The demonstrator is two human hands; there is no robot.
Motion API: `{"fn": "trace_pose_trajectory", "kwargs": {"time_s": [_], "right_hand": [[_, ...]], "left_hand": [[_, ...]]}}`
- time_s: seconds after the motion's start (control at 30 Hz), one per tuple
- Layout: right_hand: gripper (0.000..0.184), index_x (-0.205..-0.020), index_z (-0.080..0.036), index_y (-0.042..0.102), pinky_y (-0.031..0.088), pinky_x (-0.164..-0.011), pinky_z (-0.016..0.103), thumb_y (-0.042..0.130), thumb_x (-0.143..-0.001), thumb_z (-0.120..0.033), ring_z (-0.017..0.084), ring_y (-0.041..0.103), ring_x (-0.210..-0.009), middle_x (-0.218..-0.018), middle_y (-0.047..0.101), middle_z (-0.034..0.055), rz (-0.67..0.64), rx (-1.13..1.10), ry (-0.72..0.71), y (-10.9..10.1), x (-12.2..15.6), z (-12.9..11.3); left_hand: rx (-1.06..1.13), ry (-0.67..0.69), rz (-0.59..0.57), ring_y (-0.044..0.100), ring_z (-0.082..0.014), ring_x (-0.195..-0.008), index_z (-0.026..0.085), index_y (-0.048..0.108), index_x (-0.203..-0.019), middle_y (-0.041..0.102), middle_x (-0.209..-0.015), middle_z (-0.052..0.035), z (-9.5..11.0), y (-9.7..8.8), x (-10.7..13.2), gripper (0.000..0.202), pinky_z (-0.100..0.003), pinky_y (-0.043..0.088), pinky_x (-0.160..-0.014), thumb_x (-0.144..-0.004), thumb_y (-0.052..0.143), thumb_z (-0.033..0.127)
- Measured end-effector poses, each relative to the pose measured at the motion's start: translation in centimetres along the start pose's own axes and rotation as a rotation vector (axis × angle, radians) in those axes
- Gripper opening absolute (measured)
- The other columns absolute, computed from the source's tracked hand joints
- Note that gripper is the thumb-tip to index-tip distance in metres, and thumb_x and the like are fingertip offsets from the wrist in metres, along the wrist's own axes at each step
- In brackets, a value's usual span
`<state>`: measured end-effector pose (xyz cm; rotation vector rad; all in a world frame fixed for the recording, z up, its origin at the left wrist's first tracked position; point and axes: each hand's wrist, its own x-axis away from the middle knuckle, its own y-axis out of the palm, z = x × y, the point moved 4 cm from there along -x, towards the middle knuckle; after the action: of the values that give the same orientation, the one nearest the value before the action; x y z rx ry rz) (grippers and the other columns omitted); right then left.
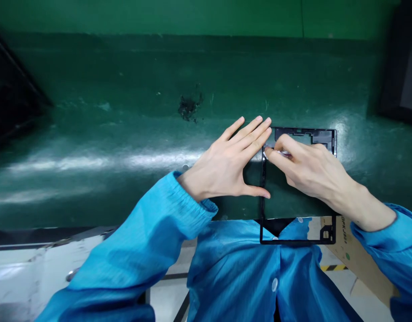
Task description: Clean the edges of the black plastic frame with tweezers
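A thin black rectangular frame (330, 137) lies on the green bench top, its near end overhanging the bench edge above my blue smock. My left hand (231, 163) lies flat with fingers stretched out, pressing on the frame's left rail and top left corner. My right hand (308, 172) is closed in a pinch at that same corner, thumb and forefinger on a small whitish piece (282, 153) that I cannot make out clearly. Both sleeves are bright blue.
The green bench top (125, 134) has a dark smudge of debris (189, 107) at its middle. Dark trays or parts stand at the far left (11, 98) and far right (402, 80). A cardboard box (353, 255) sits on the floor at the lower right.
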<state>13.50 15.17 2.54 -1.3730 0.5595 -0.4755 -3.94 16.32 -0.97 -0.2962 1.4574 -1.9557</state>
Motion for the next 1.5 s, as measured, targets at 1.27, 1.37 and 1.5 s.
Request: {"fn": "trace_pose_trajectory", "kwargs": {"time_s": [1.27, 1.37, 1.5], "right_hand": [[0.031, -0.083, -0.016, 0.068, 0.025, -0.054, 0.029, 0.046, -0.102, -0.004, 0.012, 0.040, -0.061, -0.075, 0.060, 0.0014, 0.298, -0.092, -0.015, -0.1, 0.7, -1.1], [0.034, -0.083, -0.017, 0.068, 0.021, -0.052, 0.030, 0.042, -0.099, -0.001, 0.012, 0.041, -0.059, -0.077, 0.061, 0.0019, 0.250, -0.022, 0.088, 0.4, -0.4, 0.1], [0.035, -0.086, -0.018, 0.068, 0.020, -0.052, 0.031, 0.041, -0.101, -0.003, 0.013, 0.042, -0.060, -0.077, 0.060, 0.0019, 0.190, -0.008, 0.131, 0.5, -0.6, 0.2]], "left_hand": [[0.049, -0.025, -0.001, 0.024, -0.0384, -0.164, 0.013, 0.021, -0.169, 0.027, -0.174, -0.0195, 0.0, 0.1, 0.0, 0.118, -0.058, 0.015, -0.135, -0.086, 0.046, 0.093], [0.048, -0.028, -0.031, 0.022, -0.0404, -0.164, 0.013, 0.018, -0.170, 0.025, -0.175, -0.0191, 0.1, 0.1, -0.1, 0.121, -0.060, 0.013, -0.135, -0.085, 0.047, 0.094], [0.053, -0.025, -0.034, 0.021, -0.0425, -0.164, 0.012, 0.017, -0.170, 0.023, -0.176, -0.0202, 0.2, 0.1, -0.1, 0.125, -0.061, 0.012, -0.134, -0.083, 0.044, 0.097]]}}
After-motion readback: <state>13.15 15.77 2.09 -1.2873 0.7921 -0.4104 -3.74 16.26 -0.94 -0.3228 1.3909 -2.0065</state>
